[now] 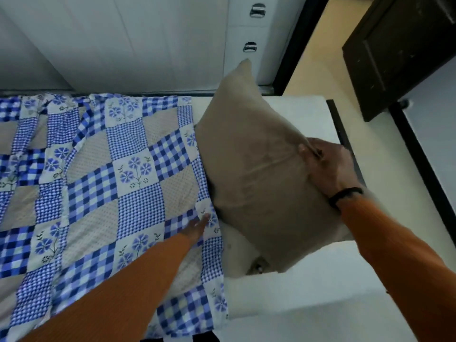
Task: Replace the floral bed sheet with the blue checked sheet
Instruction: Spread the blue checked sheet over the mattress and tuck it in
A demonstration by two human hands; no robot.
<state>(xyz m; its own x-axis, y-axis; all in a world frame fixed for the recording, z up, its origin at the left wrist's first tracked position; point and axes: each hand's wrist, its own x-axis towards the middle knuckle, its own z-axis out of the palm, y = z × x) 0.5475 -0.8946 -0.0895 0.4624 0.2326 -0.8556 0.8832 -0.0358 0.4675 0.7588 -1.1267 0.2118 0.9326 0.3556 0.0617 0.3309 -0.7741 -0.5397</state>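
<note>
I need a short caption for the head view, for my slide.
Right hand lifts the beige pillow while left hand touches the blue checked sheet edge.

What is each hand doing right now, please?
Left hand: open, fingers flat on the blue checked cotton sheet.
Right hand: closed, gripping the edge of the plain beige fabric pillow.
</note>
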